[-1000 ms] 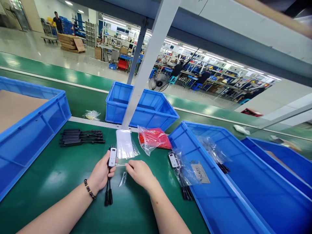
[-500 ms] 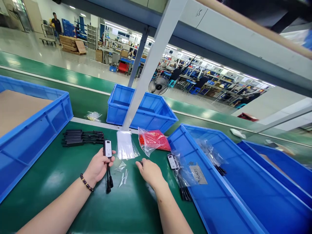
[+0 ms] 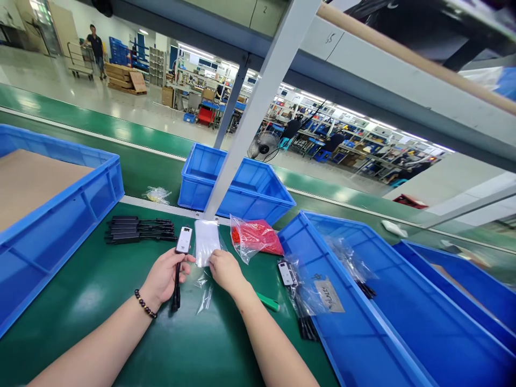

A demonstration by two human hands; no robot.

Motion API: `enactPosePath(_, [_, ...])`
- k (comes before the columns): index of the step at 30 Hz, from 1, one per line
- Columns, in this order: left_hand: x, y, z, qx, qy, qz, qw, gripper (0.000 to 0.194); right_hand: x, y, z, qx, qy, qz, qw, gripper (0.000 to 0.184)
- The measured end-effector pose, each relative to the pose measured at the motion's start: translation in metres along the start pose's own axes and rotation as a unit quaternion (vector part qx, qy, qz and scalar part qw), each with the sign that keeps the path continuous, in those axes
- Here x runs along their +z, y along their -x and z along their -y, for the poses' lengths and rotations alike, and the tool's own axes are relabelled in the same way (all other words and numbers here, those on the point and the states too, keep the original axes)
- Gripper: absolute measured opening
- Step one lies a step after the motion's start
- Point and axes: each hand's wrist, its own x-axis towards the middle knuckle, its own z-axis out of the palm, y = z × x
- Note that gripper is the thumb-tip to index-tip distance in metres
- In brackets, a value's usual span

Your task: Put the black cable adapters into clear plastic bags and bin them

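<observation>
My left hand [image 3: 164, 275] is closed around a small black controller with a light face [image 3: 184, 240]. Its black cables hang down past my fingers. Just to the right lies a stack of clear plastic bags [image 3: 207, 239]. My right hand [image 3: 226, 271] pinches the lower right edge of that stack, its fingertips partly hidden. Small clear plastic scraps [image 3: 205, 300] lie on the green table between my hands. Beside my right forearm rests a green-handled tool [image 3: 268, 302], partly covered by the arm.
Several black controllers [image 3: 137, 229] lie in a row at left. A red bag in clear plastic [image 3: 258, 236] sits behind my right hand. Bagged controllers [image 3: 296, 290] lean by a large blue bin [image 3: 355, 301]. More blue bins [image 3: 237, 201] [image 3: 80, 199] and a white post [image 3: 258, 107] stand around.
My right hand has moved left and up onto the clear bags, and the green-handled tool now shows on the table. The controller in my left hand has tilted slightly to the right.
</observation>
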Motion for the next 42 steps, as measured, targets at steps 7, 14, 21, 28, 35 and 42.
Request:
enactPosePath(7, [0.000,-0.002,0.004,-0.016,-0.020,0.003,1.000,0.015,0.005,-0.005,-0.005,0.041,-0.009,-0.023,0.999,0.018])
enactPosePath(14, [0.002,-0.001,0.005,-0.021,-0.044,0.005,0.999,0.013,0.004,0.001,-0.011,-0.018,-0.070,-0.027,0.997,0.006])
enactPosePath(21, [0.004,-0.002,0.007,-0.031,-0.054,0.003,0.998,0.013,0.009,-0.002,-0.014,0.045,-0.088,-0.052,0.994,0.008])
enactPosePath(28, [0.009,0.001,0.012,-0.071,-0.090,0.036,0.993,0.012,0.018,-0.005,-0.015,0.083,-0.099,-0.086,0.988,0.012])
enactPosePath(35, [0.012,0.003,0.013,-0.081,-0.116,0.046,0.989,0.012,0.016,-0.004,-0.014,0.055,-0.095,-0.086,0.990,0.016])
enactPosePath(42, [0.011,0.002,0.013,-0.080,-0.118,0.036,0.989,0.012,0.018,-0.008,-0.013,0.078,-0.097,-0.087,0.988,0.030])
